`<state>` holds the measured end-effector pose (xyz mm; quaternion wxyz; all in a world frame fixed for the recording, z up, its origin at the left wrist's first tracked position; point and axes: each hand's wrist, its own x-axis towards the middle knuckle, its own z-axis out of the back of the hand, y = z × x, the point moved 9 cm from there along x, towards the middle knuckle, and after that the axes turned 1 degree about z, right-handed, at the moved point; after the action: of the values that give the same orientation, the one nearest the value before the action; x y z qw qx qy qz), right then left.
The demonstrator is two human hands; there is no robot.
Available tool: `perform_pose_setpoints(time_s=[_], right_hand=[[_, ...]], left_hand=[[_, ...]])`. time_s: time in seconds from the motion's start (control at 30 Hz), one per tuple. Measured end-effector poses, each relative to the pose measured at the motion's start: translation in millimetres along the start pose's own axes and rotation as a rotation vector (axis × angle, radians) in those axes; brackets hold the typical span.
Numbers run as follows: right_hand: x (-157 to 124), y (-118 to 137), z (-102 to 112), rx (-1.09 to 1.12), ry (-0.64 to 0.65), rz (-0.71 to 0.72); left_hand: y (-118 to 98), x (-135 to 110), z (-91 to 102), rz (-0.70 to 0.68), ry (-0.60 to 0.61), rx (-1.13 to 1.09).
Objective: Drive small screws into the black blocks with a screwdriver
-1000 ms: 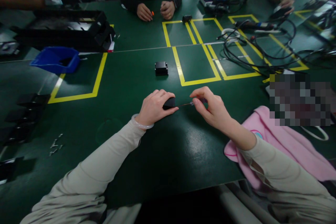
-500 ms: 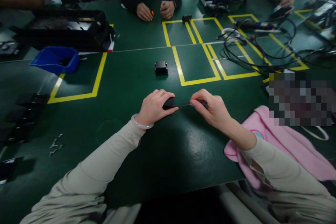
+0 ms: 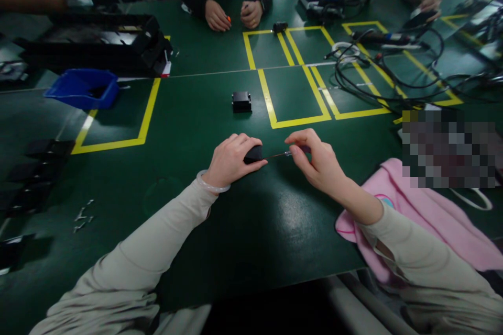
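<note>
Screwdriver (image 3: 283, 154) tip meets the small black part (image 3: 253, 154) on the green surface (image 3: 188, 131).
My left hand (image 3: 231, 159) presses the part down, fingers curled over it. My right hand (image 3: 316, 162) pinches the screwdriver. I think I'm turning a screw; next I must keep it straight.

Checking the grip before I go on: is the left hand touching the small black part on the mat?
Touching. The head view shows the left hand cupped over the small black part, fingers wrapped on it.
</note>
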<state>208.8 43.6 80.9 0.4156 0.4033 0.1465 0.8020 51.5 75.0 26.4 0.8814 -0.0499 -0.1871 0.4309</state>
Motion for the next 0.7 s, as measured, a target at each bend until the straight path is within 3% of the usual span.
perform_pose_setpoints(time_s=[0.7], right_hand=[[-0.1,1.4,-1.8,0.002,0.011,0.023]], left_hand=[[-0.4,0.4,0.1,0.003,0.002,0.008]])
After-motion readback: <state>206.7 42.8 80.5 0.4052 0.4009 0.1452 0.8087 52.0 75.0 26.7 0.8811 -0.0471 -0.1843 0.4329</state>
